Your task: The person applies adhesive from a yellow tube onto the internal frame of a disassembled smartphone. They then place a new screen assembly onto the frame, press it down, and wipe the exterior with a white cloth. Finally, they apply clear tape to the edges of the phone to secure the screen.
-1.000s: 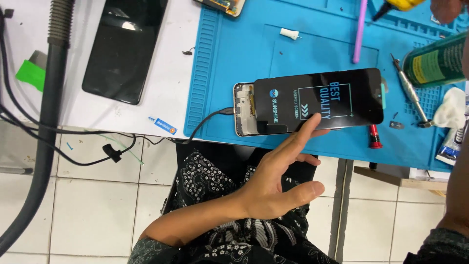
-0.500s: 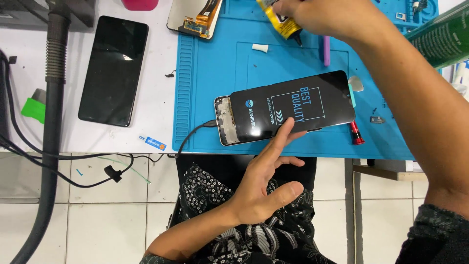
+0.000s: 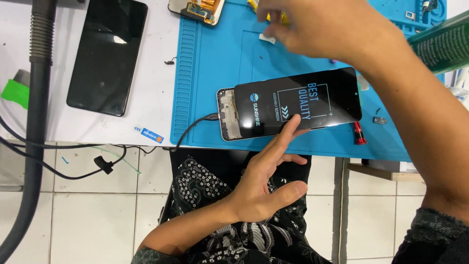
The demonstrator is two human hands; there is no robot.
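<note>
The left hand (image 3: 264, 188) is spread open, palm up and fingers splayed, holding nothing; only the tip of one finger presses on the lower edge of the replacement screen (image 3: 299, 103), a black glass panel with a printed protective film. That panel lies slightly askew over a phone frame (image 3: 227, 115) whose bare inner parts show at the left end, and a dark cable (image 3: 193, 128) is plugged into that end and runs off the mat's front edge. The right hand (image 3: 312, 27) reaches across the far part of the blue work mat (image 3: 205, 63), fingers curled loosely downward and blurred; whether it grips anything cannot be told, though a small white piece (image 3: 267, 38) lies just beneath its fingertips and a yellow tool (image 3: 254, 6) shows beside them. Just right of the panel a small red-handled tool (image 3: 359, 133) lies on the mat. The mat's moulded compartments along the top right corner hold small metal parts (image 3: 409, 15), too small to identify. A green cylindrical can (image 3: 442, 44) stands at the right edge. On the white table left of the mat lies a second black phone (image 3: 107, 55), face up, and a grey hose (image 3: 36, 122) runs down the left side.
</note>
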